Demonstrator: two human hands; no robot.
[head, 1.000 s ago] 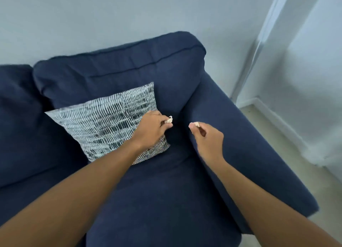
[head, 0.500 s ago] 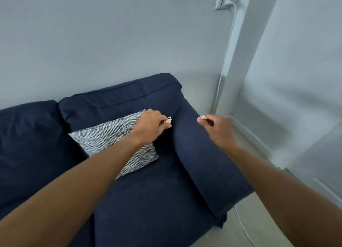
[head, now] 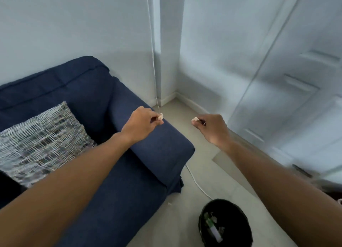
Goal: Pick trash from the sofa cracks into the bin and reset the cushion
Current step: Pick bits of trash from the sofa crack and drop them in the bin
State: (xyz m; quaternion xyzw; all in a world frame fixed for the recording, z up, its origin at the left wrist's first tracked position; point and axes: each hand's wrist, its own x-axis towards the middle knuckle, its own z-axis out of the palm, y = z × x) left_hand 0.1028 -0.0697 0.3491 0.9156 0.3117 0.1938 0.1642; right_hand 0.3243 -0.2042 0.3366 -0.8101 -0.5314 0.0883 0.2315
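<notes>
My left hand (head: 141,125) hovers over the armrest of the navy sofa (head: 151,150), pinching a small pale scrap of trash (head: 160,116) at its fingertips. My right hand (head: 212,128) is out over the floor to the right of the armrest, fingers closed on a second pale scrap (head: 194,119). A black round bin (head: 224,226) stands on the floor at the lower right, below my right forearm, with some litter inside it. A grey-and-white patterned cushion (head: 40,141) leans against the sofa back at the left.
A white cable (head: 196,182) runs down the wall corner and across the pale floor between sofa and bin. White panelled doors (head: 288,98) fill the right side. A white wall pillar (head: 170,43) stands behind the armrest.
Both hands, each still holding its scrap, have moved right from the sofa corner past the armrest. My view has swung right and down, bringing the bin into sight.
</notes>
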